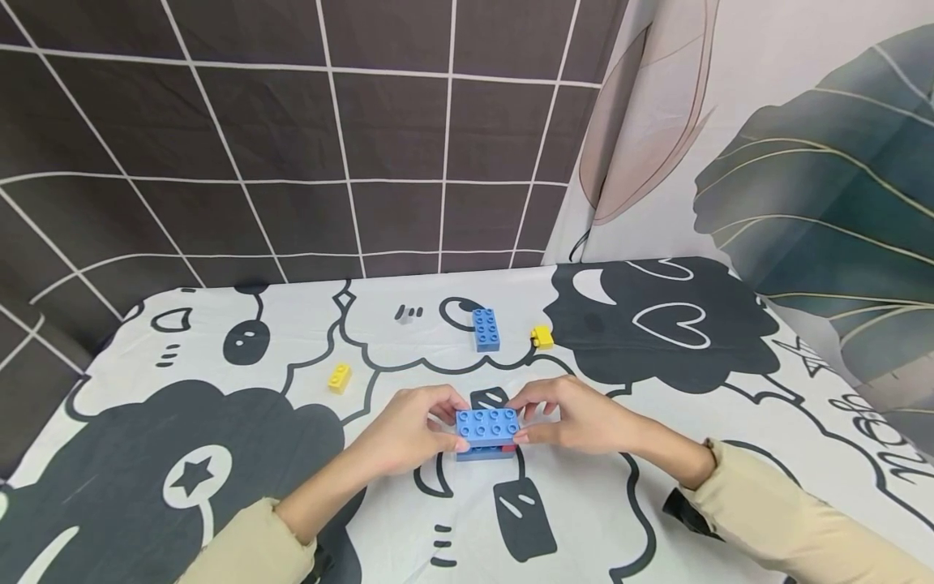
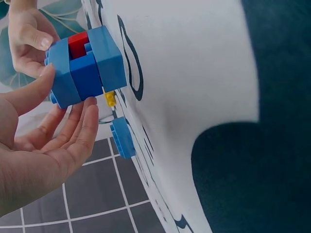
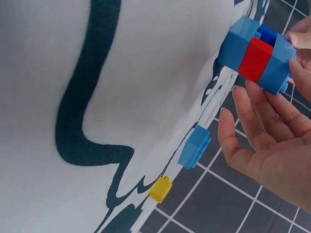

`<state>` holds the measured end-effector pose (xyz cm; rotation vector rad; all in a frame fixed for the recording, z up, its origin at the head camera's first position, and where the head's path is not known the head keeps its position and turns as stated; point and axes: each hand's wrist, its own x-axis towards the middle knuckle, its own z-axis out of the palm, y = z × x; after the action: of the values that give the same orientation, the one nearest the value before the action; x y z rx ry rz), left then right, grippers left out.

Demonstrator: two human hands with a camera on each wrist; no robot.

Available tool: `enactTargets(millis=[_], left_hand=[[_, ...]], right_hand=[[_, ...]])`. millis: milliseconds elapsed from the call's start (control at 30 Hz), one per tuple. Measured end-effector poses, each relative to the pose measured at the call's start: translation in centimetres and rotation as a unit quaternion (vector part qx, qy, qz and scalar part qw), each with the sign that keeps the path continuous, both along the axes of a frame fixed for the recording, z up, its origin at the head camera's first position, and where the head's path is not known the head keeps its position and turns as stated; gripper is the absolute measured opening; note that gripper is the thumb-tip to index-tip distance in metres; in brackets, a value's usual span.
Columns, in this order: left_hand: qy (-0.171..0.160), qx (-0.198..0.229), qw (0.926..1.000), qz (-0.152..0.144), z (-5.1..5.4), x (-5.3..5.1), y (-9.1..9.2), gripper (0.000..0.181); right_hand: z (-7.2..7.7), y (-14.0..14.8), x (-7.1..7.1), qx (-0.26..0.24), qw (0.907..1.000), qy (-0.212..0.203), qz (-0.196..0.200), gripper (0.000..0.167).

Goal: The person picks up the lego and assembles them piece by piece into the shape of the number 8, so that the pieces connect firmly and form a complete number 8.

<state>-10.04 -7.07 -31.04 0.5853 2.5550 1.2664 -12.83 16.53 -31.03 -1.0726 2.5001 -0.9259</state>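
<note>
A light blue eight-stud toy brick tops a small stack on the table, at the centre of the head view. My left hand pinches its left end between thumb and fingers. At the opposite end, my right hand pinches the same brick. Below it, a darker blue brick sits on the left and a red brick on the right, with a gap between them. Another light blue brick forms the base. Both wrist views show the top brick against the middle pair; whether it is fully pressed down I cannot tell.
Beyond the stack lies a loose blue brick, with a yellow brick to its right. Another yellow brick lies to the left. A patterned black-and-white cloth covers the table; a dark gridded curtain hangs behind.
</note>
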Motion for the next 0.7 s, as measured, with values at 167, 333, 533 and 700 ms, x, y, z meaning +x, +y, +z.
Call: enactTargets(millis=[167,333,533,700], left_hand=[[0.0,0.007,1.0,0.002,-0.2,-0.1,-0.1,0.027],[-0.001,0.014,0.9999,0.004,-0.3,-0.1,-0.2,0.027],[-0.003,0.016,0.9999,0.005,-0.4,-0.1,-0.2,0.027],[-0.004,0.02,0.9998,0.005,-0.4,-0.1,-0.2,0.028]], right_hand=[[-0.1,0.0,-0.1,-0.003,1.0,-0.002,0.004,0.031],[0.0,0.0,-0.3,-0.004,0.9998,-0.015,0.012,0.031],[0.2,0.1,-0.7,-0.006,0.999,-0.037,0.025,0.03],[0.4,0.6,-1.6,-0.014,0.9975,-0.063,0.029,0.03]])
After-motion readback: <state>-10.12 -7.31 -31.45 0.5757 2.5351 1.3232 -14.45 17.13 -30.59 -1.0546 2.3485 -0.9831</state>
